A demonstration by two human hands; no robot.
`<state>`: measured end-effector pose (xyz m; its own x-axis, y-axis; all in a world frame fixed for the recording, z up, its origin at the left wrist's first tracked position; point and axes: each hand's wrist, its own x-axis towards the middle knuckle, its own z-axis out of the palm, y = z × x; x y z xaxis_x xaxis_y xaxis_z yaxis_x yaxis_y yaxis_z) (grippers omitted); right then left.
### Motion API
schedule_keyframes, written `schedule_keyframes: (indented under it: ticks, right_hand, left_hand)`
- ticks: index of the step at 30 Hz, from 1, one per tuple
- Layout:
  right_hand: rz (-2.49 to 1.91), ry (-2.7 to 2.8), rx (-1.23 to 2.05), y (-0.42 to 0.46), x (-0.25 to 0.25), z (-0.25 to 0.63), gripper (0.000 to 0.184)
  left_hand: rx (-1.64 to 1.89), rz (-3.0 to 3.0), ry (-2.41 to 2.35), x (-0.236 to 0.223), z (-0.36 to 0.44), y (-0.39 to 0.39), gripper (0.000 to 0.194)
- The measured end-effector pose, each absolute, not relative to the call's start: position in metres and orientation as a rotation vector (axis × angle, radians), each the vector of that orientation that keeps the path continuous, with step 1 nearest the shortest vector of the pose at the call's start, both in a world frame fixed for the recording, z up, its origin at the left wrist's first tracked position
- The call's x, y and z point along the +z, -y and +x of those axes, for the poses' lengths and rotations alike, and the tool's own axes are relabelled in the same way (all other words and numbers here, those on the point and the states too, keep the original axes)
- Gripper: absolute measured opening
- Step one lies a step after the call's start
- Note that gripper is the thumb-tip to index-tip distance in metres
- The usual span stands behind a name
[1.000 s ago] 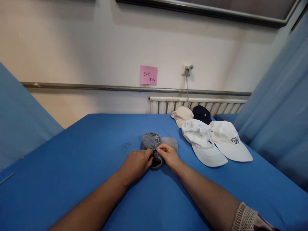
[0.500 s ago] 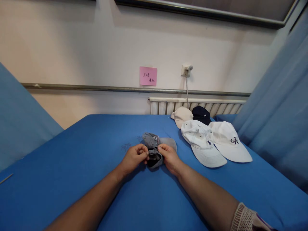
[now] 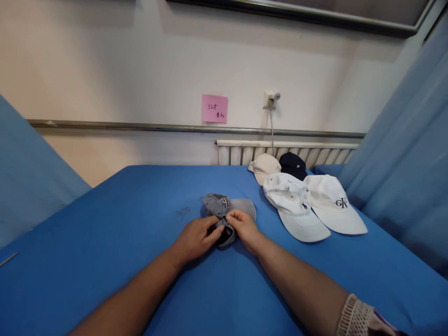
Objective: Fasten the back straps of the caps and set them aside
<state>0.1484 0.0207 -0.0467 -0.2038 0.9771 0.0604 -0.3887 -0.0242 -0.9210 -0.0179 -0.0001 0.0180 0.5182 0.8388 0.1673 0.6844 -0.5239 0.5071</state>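
A grey baseball cap (image 3: 215, 203) lies on its side on the blue-covered table, its brim pointing right and its dark inside partly showing toward me. My left hand (image 3: 199, 237) is at the cap's near left side, thumb and fingers closed on its fabric. From the right, my right hand (image 3: 245, 227) pinches the cap's edge close to the left fingertips. The two hands nearly meet over the cap's opening, and the fingers hide part of it.
To the right lie a white cap with a small horse emblem (image 3: 292, 205), a white cap with letters (image 3: 334, 203), a beige cap (image 3: 265, 167) and a navy cap (image 3: 293, 164). Blue curtains (image 3: 406, 177) hang at the sides. A thin stick (image 3: 9, 259) lies far left.
My left hand has shifted its grip, its thumb now reaching across the cap's opening. The cap has turned slightly and its crown sits a little further left. My right hand stays on the edge.
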Motion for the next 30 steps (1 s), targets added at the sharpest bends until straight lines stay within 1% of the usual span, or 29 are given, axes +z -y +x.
schedule_keyframes:
  ticks: [3, 9, 15, 19, 21, 25, 30]
  right_hand:
    - [-0.795, 1.073, 1.497, -0.021, -0.047, 0.148, 0.038]
    - [-0.767, 1.011, 1.550, -0.022, -0.054, 0.143, 0.042]
    - [-0.760, 0.989, 1.584, -0.021, -0.047, 0.146, 0.043]
    - [-0.751, 1.008, 1.579, -0.022, -0.045, 0.147, 0.043]
    - [-0.762, 1.007, 1.548, -0.024, -0.048, 0.147, 0.043]
    - [-0.782, 1.012, 1.507, -0.027, -0.051, 0.146, 0.044]
    - [-0.808, 1.056, 1.502, -0.024, -0.050, 0.146, 0.043]
  left_hand:
    - [0.536, 2.432, -1.266, 0.020, -0.020, -0.001, 0.036]
    - [0.799, 2.094, -1.247, 0.010, -0.019, -0.004, 0.046]
    - [0.732, 2.018, -1.152, 0.008, -0.021, -0.008, 0.046]
    - [0.760, 1.944, -1.133, 0.009, -0.021, -0.012, 0.048]
    - [0.761, 2.002, -1.160, 0.010, -0.021, -0.013, 0.045]
    - [0.730, 2.271, -1.202, 0.009, -0.023, -0.013, 0.027]
    - [0.602, 2.428, -1.325, 0.007, -0.022, -0.010, 0.020]
